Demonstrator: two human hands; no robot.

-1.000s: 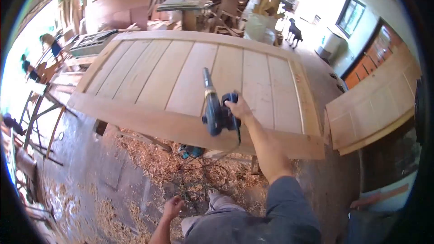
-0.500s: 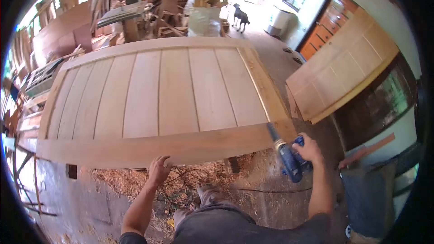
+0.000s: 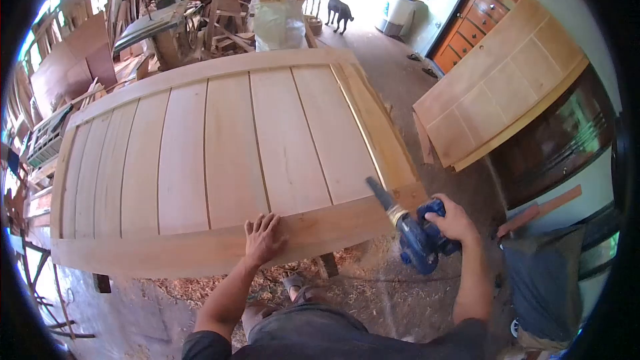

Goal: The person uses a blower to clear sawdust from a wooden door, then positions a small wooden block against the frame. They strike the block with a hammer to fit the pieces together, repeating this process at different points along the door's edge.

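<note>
A large pale wooden door panel (image 3: 230, 140) with vertical planks and a raised frame lies flat in front of me on supports. My left hand (image 3: 265, 239) rests on its near frame rail, palm down with the fingers stretched out. My right hand (image 3: 453, 219) is wrapped round the handle of a blue electric blower (image 3: 421, 243). The blower's dark nozzle (image 3: 380, 193) points up and left across the near right corner of the panel.
Wood shavings (image 3: 180, 291) cover the floor under the panel. Another wooden door (image 3: 507, 87) leans at the right beside a dark bag (image 3: 545, 280). Scrap wood (image 3: 227, 10) is piled at the back. A black dog (image 3: 339, 11) stands beyond the panel.
My left hand has moved from beside the near edge onto the frame rail. My right hand still holds the blower over the right corner. The view has shifted slightly.
</note>
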